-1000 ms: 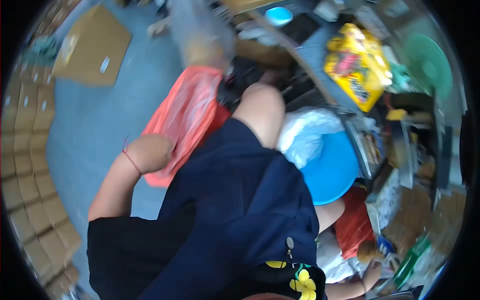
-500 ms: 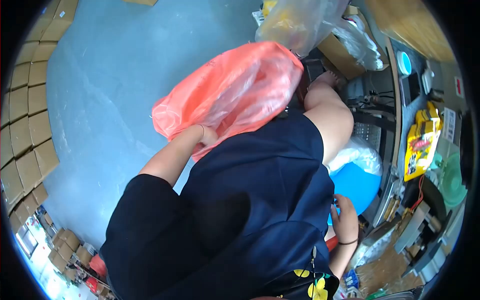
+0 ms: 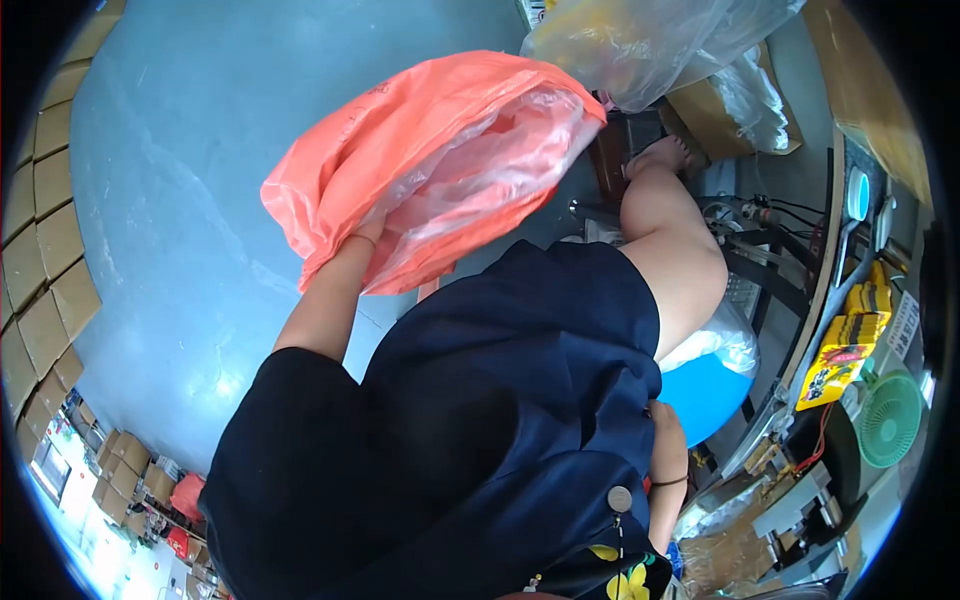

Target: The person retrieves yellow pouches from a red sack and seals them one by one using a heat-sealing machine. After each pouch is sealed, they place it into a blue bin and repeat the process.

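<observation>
A large orange-pink plastic bag hangs over the floor at the upper middle, its mouth spread and its paler lining showing. My left hand grips the bag near its rim, with the fingers partly hidden in the folds. Down at my right side, my right hand is beside my dark clothing, which hides most of its fingers. A blue round object with clear plastic over it lies just beyond that hand.
Stacked cardboard boxes line the left edge. A translucent bag and an open carton stand at the upper right. Along the right, a workbench carries yellow packets and a green basket.
My left hand has moved up and left with the orange-pink bag, whose mouth now shows wider. My right hand has shifted slightly left, behind the clothing.
</observation>
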Available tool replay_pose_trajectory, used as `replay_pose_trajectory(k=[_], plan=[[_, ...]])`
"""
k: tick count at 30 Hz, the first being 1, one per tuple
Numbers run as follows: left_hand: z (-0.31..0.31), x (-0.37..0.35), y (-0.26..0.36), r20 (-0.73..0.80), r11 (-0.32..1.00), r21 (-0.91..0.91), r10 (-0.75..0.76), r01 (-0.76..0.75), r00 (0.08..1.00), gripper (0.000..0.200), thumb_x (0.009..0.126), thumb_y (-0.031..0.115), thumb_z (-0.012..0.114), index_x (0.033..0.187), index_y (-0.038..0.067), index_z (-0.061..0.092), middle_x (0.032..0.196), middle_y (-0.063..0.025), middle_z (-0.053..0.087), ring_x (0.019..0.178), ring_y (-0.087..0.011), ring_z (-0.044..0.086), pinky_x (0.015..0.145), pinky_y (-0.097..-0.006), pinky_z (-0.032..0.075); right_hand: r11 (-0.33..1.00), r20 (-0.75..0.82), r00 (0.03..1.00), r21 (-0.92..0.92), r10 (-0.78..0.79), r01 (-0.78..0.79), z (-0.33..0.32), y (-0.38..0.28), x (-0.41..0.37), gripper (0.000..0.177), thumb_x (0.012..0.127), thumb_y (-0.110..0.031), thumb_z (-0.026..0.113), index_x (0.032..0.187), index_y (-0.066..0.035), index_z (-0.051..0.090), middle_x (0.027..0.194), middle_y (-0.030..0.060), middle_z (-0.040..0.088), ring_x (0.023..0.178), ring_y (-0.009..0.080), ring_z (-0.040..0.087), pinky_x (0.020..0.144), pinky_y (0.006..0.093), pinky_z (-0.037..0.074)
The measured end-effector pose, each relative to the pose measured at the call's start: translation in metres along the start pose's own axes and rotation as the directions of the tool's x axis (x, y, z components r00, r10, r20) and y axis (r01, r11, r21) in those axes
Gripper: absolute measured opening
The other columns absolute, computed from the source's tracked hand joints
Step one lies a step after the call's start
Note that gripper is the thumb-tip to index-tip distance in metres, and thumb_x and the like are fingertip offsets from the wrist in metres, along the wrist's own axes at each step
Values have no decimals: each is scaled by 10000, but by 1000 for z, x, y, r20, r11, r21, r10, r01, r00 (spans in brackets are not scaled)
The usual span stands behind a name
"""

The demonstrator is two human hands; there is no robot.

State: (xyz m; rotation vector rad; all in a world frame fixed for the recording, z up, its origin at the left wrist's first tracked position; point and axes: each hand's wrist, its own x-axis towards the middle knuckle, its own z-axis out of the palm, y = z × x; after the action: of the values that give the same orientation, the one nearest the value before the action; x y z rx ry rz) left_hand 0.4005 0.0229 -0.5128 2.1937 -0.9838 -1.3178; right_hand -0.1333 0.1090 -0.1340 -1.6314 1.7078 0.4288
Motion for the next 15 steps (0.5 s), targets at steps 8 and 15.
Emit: replay_pose_trajectory(k=[8, 15], plan=[[52, 5, 2, 56, 923, 384, -62, 36, 996, 492, 822, 273, 708, 1266, 66, 662, 1168, -125, 683, 1028, -257, 637, 918, -367, 496, 999, 29, 999, -16, 33, -33, 17, 10, 20, 243, 892, -140, 522, 1087, -7, 579, 1008, 238, 610, 985, 451, 586, 817, 494, 477], [89, 20, 6, 64, 823, 562, -144, 83, 988, 514, 810, 275, 718, 1278, 71, 655, 1180, -132, 679, 1056, -263, 630, 934, -369, 490, 987, -14, 993, 108, 119, -117, 30, 24, 12, 290, 876, -208, 568, 1081, -4, 570, 1023, 231, 602, 993, 440, 576, 816, 478, 476]])
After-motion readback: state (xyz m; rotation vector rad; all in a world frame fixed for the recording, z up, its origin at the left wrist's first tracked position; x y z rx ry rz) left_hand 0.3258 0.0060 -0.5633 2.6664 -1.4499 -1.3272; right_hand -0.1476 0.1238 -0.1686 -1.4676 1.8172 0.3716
